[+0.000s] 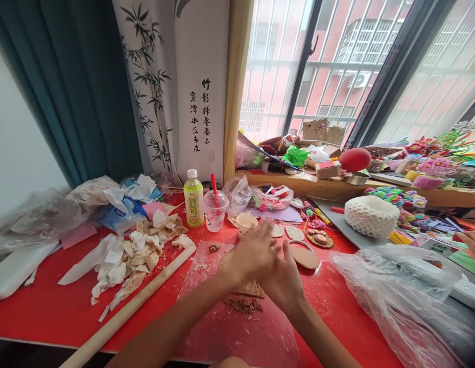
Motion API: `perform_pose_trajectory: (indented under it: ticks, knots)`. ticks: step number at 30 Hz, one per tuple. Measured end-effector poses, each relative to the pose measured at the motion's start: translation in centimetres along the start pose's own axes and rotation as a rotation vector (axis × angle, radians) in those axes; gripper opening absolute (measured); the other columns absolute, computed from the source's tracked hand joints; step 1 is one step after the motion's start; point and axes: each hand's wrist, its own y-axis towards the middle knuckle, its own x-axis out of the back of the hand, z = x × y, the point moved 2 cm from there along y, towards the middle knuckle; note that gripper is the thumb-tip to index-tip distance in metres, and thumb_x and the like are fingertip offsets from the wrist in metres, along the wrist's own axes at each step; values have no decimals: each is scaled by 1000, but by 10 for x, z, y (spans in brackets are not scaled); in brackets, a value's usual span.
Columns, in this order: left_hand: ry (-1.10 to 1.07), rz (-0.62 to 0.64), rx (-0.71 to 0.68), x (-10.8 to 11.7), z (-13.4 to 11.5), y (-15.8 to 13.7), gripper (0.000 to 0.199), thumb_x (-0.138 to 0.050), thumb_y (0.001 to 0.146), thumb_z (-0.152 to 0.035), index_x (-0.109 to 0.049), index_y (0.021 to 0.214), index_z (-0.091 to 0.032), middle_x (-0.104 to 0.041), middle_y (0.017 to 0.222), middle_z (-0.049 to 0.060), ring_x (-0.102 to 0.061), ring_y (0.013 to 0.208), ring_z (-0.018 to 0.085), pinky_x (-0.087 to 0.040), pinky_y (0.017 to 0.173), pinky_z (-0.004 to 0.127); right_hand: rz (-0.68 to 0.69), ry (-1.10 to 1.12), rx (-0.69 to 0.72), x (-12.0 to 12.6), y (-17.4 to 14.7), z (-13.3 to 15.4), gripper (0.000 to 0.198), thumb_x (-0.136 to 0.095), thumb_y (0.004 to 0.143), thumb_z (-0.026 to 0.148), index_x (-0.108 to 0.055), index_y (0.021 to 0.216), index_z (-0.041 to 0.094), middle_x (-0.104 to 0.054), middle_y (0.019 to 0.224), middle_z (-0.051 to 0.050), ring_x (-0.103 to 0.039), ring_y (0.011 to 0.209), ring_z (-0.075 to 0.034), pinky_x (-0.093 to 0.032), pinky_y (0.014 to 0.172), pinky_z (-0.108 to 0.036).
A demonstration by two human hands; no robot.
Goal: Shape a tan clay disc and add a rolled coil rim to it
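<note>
My left hand (pixel 251 254) lies across my right hand (pixel 281 281), palm towards palm, above the middle of the table. The left one is blurred by motion, its fingers stretched out. The right one is turned up with its fingers extended. Whether anything lies between the palms is hidden. Under them, partly covered, a brown clay slab (pixel 251 290) and crumbly clay scraps (pixel 243 305) rest on a clear plastic sheet (pixel 237 337). Just beyond the fingers stands a paper cup (pixel 245 223). A flat clay disc (pixel 305 258) with a ring at its edge lies to the right.
A wooden rolling pin (pixel 145 291) slants at left beside crumpled tissues (pixel 134 255). Behind stand a green drink bottle (pixel 193 199) and a plastic cup (pixel 215 212) with a red straw. Plastic bags (pixel 390 291) cover the right side. Another person's hand (pixel 473 243) shows at the right edge.
</note>
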Motion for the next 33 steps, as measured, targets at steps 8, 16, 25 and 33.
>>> perform_pose_trajectory:
  ticks: [8,16,25,33]
  knots:
    - [-87,103,-129,25,31,7,38,-24,96,-36,-57,107,-22,-65,103,3,-58,99,14,-44,89,29,222,158,-214,15,1,13,44,-38,87,57,-60,102,22,-61,115,-3,-51,117,-14,-30,109,-35]
    - [-162,-48,-15,26,21,-4,26,-37,93,-31,-57,103,-19,-62,110,6,-57,102,17,-46,89,33,114,-56,-162,33,1,15,34,-58,80,50,-61,102,25,-66,110,-2,-59,107,-18,-36,103,-41]
    - [-248,2,16,57,31,-22,20,-50,87,-26,-56,105,-21,-65,101,2,-61,90,12,-49,78,24,53,-337,-59,18,0,31,25,-71,73,26,-66,95,14,-70,100,-9,-68,73,-16,-51,74,-28]
    - [-164,-119,187,51,11,-28,29,-40,91,-37,-59,100,-18,-64,100,7,-60,90,18,-50,79,33,0,-51,-73,0,22,2,37,-43,88,48,-63,97,19,-70,100,-5,-65,94,-15,-49,88,-30]
